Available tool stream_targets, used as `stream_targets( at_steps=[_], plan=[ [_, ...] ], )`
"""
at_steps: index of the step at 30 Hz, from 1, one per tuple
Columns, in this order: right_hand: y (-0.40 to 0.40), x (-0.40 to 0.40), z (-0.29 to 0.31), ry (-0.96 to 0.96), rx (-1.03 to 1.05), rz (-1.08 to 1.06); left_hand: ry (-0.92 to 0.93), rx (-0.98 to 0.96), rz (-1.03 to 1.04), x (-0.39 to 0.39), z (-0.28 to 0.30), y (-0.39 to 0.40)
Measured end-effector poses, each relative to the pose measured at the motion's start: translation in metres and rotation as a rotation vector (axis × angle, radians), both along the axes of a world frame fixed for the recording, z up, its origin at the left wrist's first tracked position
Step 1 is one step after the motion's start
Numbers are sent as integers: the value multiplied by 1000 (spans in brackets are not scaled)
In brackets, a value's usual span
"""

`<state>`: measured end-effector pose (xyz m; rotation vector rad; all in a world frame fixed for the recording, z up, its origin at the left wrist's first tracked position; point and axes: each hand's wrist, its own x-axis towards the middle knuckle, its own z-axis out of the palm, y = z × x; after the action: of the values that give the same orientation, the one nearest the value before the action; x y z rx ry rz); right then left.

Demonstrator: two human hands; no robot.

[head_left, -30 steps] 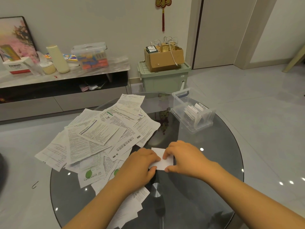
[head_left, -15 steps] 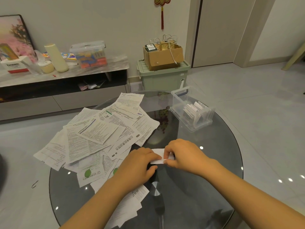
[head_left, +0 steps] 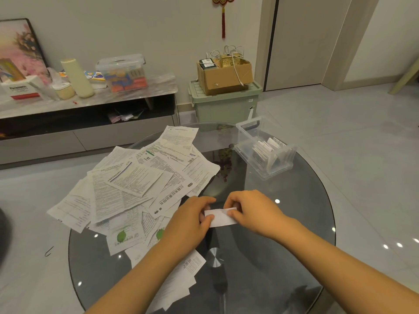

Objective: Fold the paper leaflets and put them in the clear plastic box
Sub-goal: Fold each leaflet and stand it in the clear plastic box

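A small white folded leaflet (head_left: 221, 217) sits between my hands above the round glass table (head_left: 283, 245). My left hand (head_left: 190, 220) pinches its left end, thumb on top. My right hand (head_left: 251, 211) pinches its right end with curled fingers. A spread pile of unfolded printed leaflets (head_left: 140, 184) covers the table's left half. The clear plastic box (head_left: 265, 148) stands open at the table's far right, with several folded leaflets standing inside it.
A single leaflet (head_left: 179, 279) lies under my left forearm near the front edge. Behind the table stand a green storage bin (head_left: 224, 103) with a cardboard box on top and a low cabinet (head_left: 86, 114) holding containers.
The leaflet has been folded narrower, from a wider sheet pressed on the glass to a slim strip. Both hands have shifted from pressing it flat to pinching its ends.
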<state>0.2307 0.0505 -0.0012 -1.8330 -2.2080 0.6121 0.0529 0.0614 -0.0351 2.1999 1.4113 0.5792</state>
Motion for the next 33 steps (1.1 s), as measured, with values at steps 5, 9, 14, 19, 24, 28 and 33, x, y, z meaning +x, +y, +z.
stream_targets(
  at_steps=[5, 9, 14, 19, 24, 28, 33],
  plan=[
    [1, -4, -8, -51, 46, -31, 72, 33, 26, 3, 1, -2],
    [0, -2, -6, -12, -21, -34, 121, 74, -74, 2, 1, -5],
    [-6, 0, -2, 80, -134, -26, 151, 84, -137, -1, 1, -6],
    [-9, 0, 0, 70, -149, 8, 241, 30, -260, -2, 3, -7],
    [-11, 0, 1, -89, -16, 112, 191, -17, -263, -6, 9, -2],
    [-14, -3, 1, -177, 2, 161, 224, 27, -268, -6, 10, 1],
    [-15, -3, 4, -233, 117, 189, 217, 164, -316, -6, 10, 1]
  ],
)
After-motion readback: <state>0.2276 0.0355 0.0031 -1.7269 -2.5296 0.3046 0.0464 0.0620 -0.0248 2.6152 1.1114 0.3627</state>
